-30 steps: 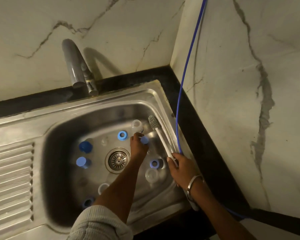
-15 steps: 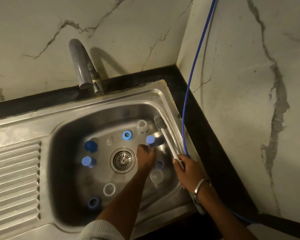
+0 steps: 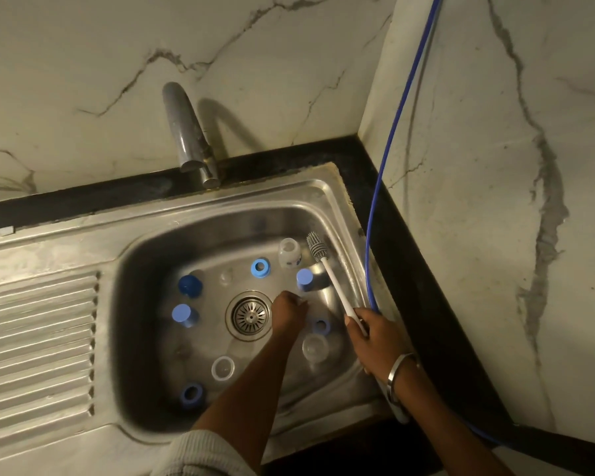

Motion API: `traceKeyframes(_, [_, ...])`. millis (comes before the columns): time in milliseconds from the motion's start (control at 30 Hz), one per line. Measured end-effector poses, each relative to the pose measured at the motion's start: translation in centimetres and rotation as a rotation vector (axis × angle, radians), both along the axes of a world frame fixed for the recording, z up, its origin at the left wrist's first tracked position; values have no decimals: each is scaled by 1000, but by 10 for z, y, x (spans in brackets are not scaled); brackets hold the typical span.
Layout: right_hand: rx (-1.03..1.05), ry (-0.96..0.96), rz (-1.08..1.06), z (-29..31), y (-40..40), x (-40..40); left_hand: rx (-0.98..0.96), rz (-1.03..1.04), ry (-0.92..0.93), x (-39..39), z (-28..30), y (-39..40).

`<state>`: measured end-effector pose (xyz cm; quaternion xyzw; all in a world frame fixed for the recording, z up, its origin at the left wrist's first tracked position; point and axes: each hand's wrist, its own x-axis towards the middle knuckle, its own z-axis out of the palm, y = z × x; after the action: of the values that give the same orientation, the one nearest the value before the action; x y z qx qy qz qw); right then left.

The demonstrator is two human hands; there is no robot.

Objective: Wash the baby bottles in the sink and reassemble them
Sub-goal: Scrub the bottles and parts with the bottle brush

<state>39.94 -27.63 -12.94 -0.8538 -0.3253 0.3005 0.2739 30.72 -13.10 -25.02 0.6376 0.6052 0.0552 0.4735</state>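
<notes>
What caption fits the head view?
Right hand grips bottle brush; left hand reaches among bottle parts in sink.

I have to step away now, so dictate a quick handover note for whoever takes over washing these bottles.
Right hand grips the white-handled bottle brush, its bristle head low in the steel sink.
Left hand is down by the round drain; whether it holds anything cannot be told.
Blue caps, blue screw rings, a clear bottle and clear parts lie scattered across the basin.
The tap shows no running water.
Nothing is reassembled yet; all reassembly remains, and how much washing is done cannot be told.
</notes>
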Motion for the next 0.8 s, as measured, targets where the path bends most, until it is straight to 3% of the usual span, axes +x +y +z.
traceKeyframes(167, [42, 57, 57, 7, -2, -8, -95, 181, -96, -31, 20, 11])
traceKeyframes(467, [31, 108, 327, 19, -5, -26, -263, 739, -624, -96, 92, 51])
traceKeyframes(800, [62, 92, 525, 28, 12, -49, -319, 625, -556, -140, 110, 58])
